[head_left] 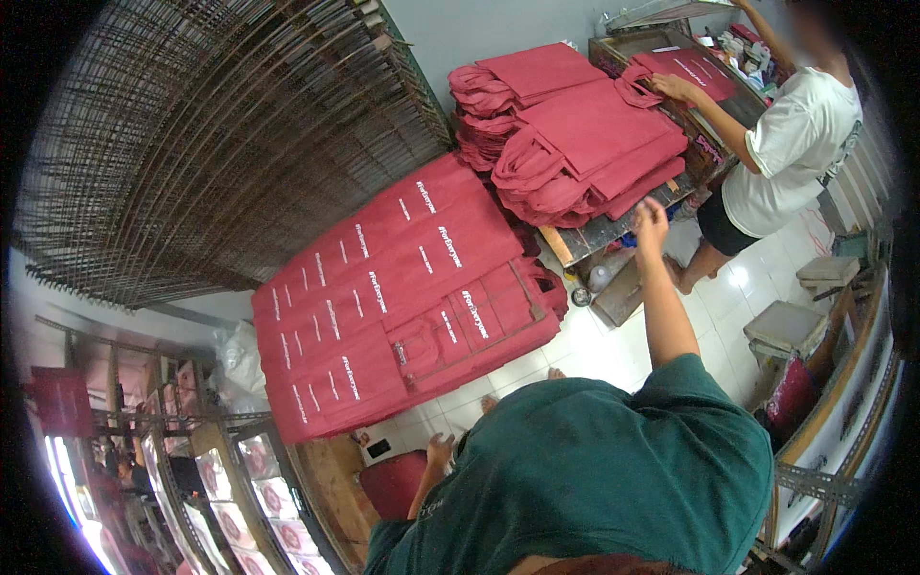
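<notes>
the view is tipped and bent, and the person's own green shirt point(594, 479) fills the lower middle, hiding the floor beneath and most of the left arm. the left hand point(440, 450) shows only as a small shape by the shirt's edge, just above a red stool point(395, 482); whether it is open or closed, or touching anything, cannot be told. the right hand point(652, 220) is raised on an outstretched arm, blurred, fingers loosely spread and holding nothing that can be made out. it hangs just below the near edge of a stack of red bags point(585, 144), heaped on a wooden pallet point(585, 240); it looks close to the stack but contact cannot be told.

a second, flatter spread of red bags with white print point(402, 297) lies to the left of the right hand and above the left hand, apart from both. its lower edge is cut by the stool and a wooden board point(331, 479).

a co-worker in a white shirt point(795, 144) stands at the upper right, one hand point(671, 86) flat on a red bag on a table point(623, 48); the other arm runs out of the picture. a wire rack point(211, 144) fills the upper left. the lower left is too warped to read beyond shelves point(259, 498) holding printed sheets.
</notes>
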Demonstrator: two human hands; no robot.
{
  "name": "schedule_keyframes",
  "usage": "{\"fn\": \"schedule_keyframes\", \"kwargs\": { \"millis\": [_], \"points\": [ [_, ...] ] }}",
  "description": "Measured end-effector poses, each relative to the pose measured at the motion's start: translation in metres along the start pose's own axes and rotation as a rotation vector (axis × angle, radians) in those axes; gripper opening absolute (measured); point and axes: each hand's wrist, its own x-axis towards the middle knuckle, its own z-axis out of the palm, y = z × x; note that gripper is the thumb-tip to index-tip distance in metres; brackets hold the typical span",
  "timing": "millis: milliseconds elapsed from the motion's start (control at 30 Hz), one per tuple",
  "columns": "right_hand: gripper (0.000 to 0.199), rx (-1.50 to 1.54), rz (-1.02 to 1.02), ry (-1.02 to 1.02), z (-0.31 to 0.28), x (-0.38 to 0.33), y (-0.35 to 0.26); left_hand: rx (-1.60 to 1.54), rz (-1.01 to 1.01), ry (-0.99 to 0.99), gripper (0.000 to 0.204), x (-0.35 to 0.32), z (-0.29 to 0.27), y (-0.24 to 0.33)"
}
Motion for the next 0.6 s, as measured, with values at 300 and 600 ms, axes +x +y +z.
{"fn": "schedule_keyframes", "kwargs": {
  "millis": [300, 600],
  "points": [
    [0.074, 0.808, 0.375, -0.077, 0.014, 0.143, -0.029, -0.124, -0.222, -0.028, 0.034, 0.007, -0.045, -0.077],
    [0.065, 0.088, 0.027, 0.455, 0.096, 0.133, -0.029, 0.083, 0.201, 0.057, 0.042, 0.002, -0.045, -0.044]
  ]
}}
